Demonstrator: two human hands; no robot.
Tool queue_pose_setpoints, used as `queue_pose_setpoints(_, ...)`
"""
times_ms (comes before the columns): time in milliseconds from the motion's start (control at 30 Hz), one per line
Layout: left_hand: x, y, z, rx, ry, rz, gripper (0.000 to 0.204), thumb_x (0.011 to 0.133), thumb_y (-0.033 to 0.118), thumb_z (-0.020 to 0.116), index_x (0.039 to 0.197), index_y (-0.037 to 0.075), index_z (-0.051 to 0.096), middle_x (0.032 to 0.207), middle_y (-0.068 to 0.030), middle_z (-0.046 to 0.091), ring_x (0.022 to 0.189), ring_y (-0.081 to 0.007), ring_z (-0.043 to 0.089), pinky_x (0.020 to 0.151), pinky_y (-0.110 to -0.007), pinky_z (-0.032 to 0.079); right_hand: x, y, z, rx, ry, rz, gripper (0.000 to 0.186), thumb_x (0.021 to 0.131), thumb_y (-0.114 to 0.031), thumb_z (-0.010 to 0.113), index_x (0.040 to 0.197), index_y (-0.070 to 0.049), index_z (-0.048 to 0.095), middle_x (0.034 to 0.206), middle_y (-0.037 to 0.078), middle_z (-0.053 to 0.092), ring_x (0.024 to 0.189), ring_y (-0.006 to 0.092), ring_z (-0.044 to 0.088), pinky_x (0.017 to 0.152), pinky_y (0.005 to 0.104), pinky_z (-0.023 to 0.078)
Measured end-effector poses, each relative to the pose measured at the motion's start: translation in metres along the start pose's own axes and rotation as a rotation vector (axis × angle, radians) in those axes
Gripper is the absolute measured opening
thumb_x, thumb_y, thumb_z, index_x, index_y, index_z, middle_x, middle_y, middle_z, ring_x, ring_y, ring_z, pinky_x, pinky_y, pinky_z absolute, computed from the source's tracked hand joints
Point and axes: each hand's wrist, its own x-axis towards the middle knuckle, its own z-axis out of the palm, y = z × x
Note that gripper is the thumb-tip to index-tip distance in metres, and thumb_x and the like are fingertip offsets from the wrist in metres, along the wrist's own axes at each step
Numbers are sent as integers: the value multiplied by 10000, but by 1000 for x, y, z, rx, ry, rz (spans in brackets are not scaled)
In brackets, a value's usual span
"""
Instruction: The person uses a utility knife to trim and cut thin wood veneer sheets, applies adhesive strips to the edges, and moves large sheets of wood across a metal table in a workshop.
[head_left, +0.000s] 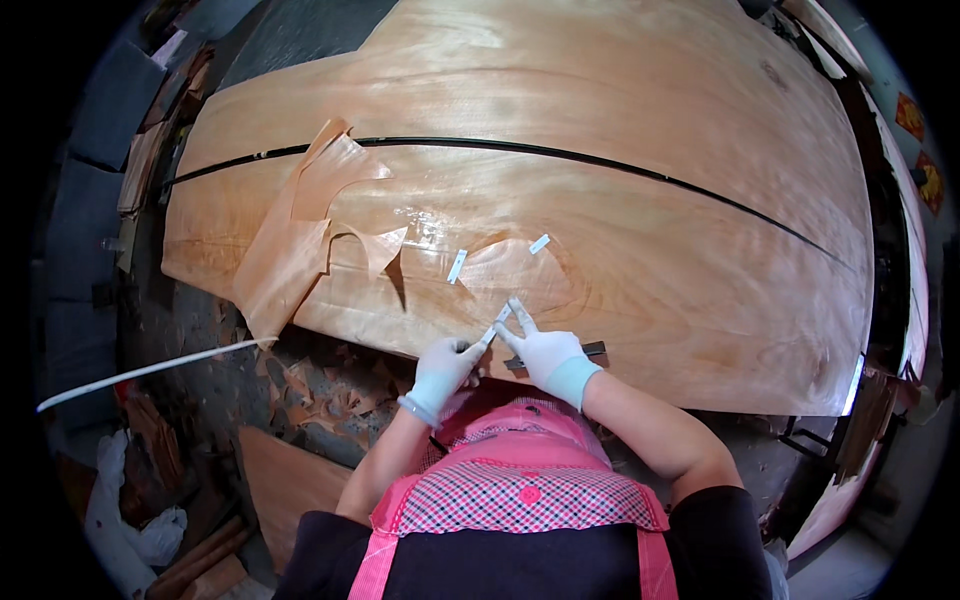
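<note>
Both my hands wear whitish gloves with pale cuffs. My left hand (442, 368) is closed, thumb and fingers pinching the lower end of a short white tape strip (490, 333) near the sheet's front edge. My right hand (548, 358) has its thumb and a finger stretched apart, the fingertips touching the strip's upper end against the wood. Just beyond lies a lighter veneer patch (515, 275) on the large wood veneer sheet (680, 300). One tape piece (457, 267) sits at its left edge, another tape piece (540, 244) at its upper right. A dark flat bar (597, 349) lies partly beneath my right hand.
Torn veneer scraps (285, 245) lie across the sheet's left part, some curling upward. A thin black strip (540, 150) spans the sheet. At left, a long white strip (150, 373) extends over a floor littered with veneer bits (315, 395). A wood panel (290, 475) stands below.
</note>
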Motion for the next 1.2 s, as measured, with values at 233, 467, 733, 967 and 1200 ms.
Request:
queue_pose_setpoints(233,-6,21,-19,1018,413,267,388,930,424,614,862,61,732,867,-197,714,829,-397,689,720,-504,542,1,-10,-2,-41,-53,46,742,878,-231,654,1564,-284,378,1685,221,103,797,331,754,659,492,597)
queue_pose_setpoints(467,3,62,2,67,72,348,278,983,242,656,996,-26,731,689,-11,616,630,-74,577,590,-256,469,-25,11,-2,174,147,-81,685,850,-173,648,1505,-198,447,1583,193,368,812,358,729,694,473,587)
queue_pose_setpoints(733,61,69,91,-162,-221,94,222,1018,177,608,1046,-26,693,745,-46,671,583,-129,615,554,-271,492,-75,60,20,334,446,52,456,837,-98,611,1291,-119,645,1259,135,662,933,319,706,800,456,568)
queue_pose_setpoints(967,67,77,96,233,-90,119,382,998,319,595,831,4,733,822,-143,736,563,-206,667,583,-359,544,-49,91,-3,70,225,57,799,815,-97,649,1558,-114,357,1625,91,347,907,313,721,769,445,578)
queue_pose_setpoints(1200,33,72,76,1106,171,252,537,954,533,569,883,36,762,806,-209,724,787,-350,720,710,-457,563,-42,88,-6,27,196,71,839,854,-224,683,1588,-111,294,1665,85,268,854,279,738,693,459,579)
